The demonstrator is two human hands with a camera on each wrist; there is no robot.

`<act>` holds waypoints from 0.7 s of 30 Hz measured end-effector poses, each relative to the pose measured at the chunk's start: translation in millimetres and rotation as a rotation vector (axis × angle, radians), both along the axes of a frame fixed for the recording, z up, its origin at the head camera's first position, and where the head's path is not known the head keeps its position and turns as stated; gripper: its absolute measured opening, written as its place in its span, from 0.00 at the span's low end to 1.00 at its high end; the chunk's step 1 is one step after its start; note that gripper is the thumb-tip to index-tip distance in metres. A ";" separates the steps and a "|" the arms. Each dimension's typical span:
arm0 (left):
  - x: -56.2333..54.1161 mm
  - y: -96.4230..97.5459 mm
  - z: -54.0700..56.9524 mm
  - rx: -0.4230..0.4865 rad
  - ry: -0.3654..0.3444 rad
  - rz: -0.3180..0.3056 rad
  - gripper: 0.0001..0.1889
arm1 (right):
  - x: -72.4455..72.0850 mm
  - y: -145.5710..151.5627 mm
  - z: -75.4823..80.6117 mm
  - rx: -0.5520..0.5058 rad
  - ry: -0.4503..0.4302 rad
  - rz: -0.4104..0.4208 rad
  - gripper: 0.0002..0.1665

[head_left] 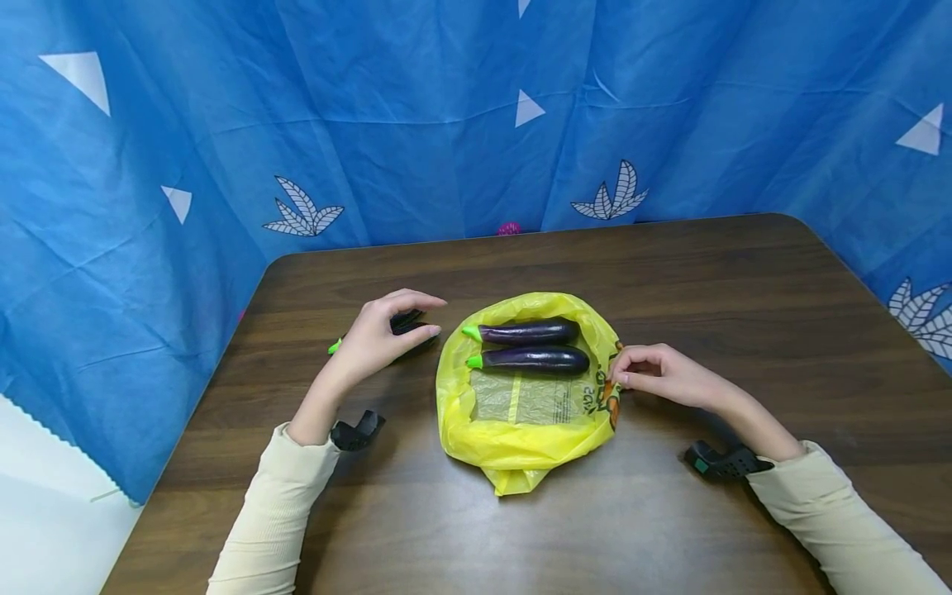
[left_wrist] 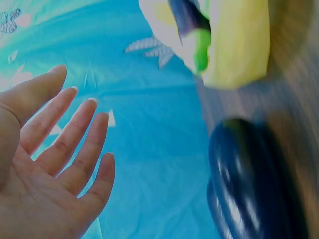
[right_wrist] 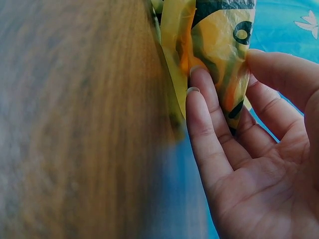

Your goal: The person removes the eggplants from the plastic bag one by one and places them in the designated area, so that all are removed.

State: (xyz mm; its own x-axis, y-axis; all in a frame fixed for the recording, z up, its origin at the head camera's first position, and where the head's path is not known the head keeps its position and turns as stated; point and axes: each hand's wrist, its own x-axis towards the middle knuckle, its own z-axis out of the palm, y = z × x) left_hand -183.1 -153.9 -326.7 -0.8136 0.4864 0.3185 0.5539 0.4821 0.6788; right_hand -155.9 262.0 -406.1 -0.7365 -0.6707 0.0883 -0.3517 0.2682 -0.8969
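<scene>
Left hand (head_left: 366,337), thumb and fingers apart, near loose eggplants (left_wrist: 241,174) on the wooden worktop (head_left: 729,281); right hand (head_left: 671,377) pinching the rim of a yellow plastic bag (head_left: 513,446); two green-stemmed eggplants (head_left: 537,360) lying inside it, side by side.

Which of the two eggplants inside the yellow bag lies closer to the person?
The lower eggplant in the head view; the upper eggplant lies just beyond it, nearer the blue curtain.
</scene>
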 end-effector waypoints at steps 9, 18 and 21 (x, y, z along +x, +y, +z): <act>-1.6 32.9 -20.5 -0.036 -0.035 -0.116 0.15 | 0.7 0.1 0.3 0.017 -0.002 -0.016 0.05; -6.3 50.5 -42.0 -0.108 -0.070 -0.189 0.15 | 0.7 -0.7 0.8 0.016 0.007 -0.013 0.06; -6.4 53.5 -45.8 -0.140 -0.072 -0.195 0.14 | 0.7 -1.1 1.7 0.016 0.008 -0.010 0.06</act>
State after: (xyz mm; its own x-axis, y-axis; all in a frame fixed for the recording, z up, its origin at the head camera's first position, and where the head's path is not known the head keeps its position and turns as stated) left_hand -189.6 -100.4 -372.6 -0.7182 0.6718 0.1811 0.5981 0.4631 0.6541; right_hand -155.2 260.9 -404.3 -0.7423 -0.6649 0.0833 -0.3563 0.2863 -0.8894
